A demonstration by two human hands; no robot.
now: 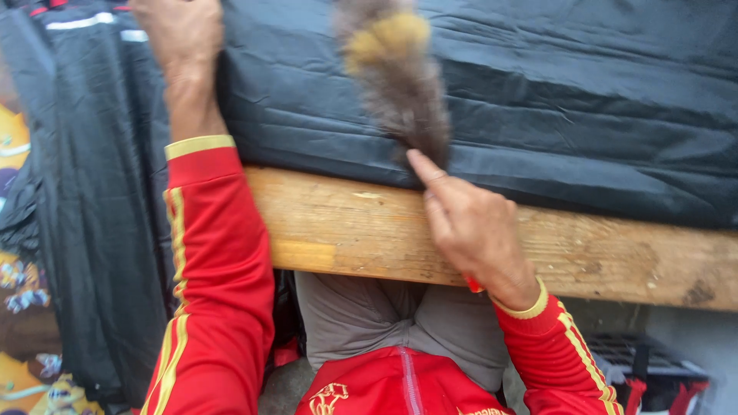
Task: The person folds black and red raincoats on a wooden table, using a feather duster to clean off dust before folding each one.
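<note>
My right hand [470, 227] grips a feather duster [396, 73] by its red handle; the grey-brown feathers with a yellowish tip point up and lie against a black plastic sheet [576, 100]. The duster is blurred. My left hand [178, 34] reaches up at the top left and rests on the edge of the black sheet; its fingers run out of the picture. Both arms wear red sleeves with yellow stripes. A wooden plank [354, 227] runs across under the sheet, in front of my chest.
Dark garments [92, 200] hang at the left, beside colourful printed fabric [15, 269] at the left edge. A grey cloth [369, 315] bulges under the plank. At the lower right sits a dark crate [646, 357].
</note>
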